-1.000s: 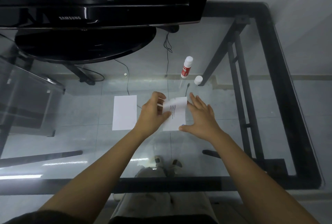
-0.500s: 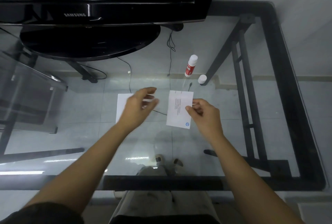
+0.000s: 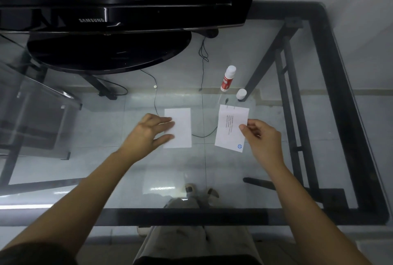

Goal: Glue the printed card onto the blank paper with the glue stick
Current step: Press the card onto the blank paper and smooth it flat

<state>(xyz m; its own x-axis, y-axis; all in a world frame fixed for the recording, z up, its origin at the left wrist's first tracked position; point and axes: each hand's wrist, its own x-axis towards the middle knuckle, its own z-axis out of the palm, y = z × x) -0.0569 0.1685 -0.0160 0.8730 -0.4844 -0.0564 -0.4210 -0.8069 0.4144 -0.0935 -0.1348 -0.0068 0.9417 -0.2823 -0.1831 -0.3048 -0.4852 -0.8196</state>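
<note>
the right hand [image 3: 262, 137] is pinching the right edge of the printed card [image 3: 231, 128] between thumb and fingers, right of centre in the frame, print side up, a small blue logo at its lower right corner. whether the card is resting on the glass table [image 3: 265, 158] or is held just above it cannot be told. the left hand [image 3: 148, 133] is lying open, fingers spread and pointing right, fingertips overlapping the left edge of the blank paper [image 3: 180, 128]; it is grasping nothing, apparently steadying the sheet.

the blank paper is lying flat at centre frame, long axis running up and down the frame. the card's long axis is running nearly parallel, tilted slightly. the two sheets are apart, a strip of bare glass between them, the paper lying to the left of the card.

the glue stick [image 3: 228, 78] is standing uncapped above the card, its cap [image 3: 241, 94] just beside it; the right hand is the nearer.

judgement: the card is being positioned for glueing; glue application is not evident.
</note>
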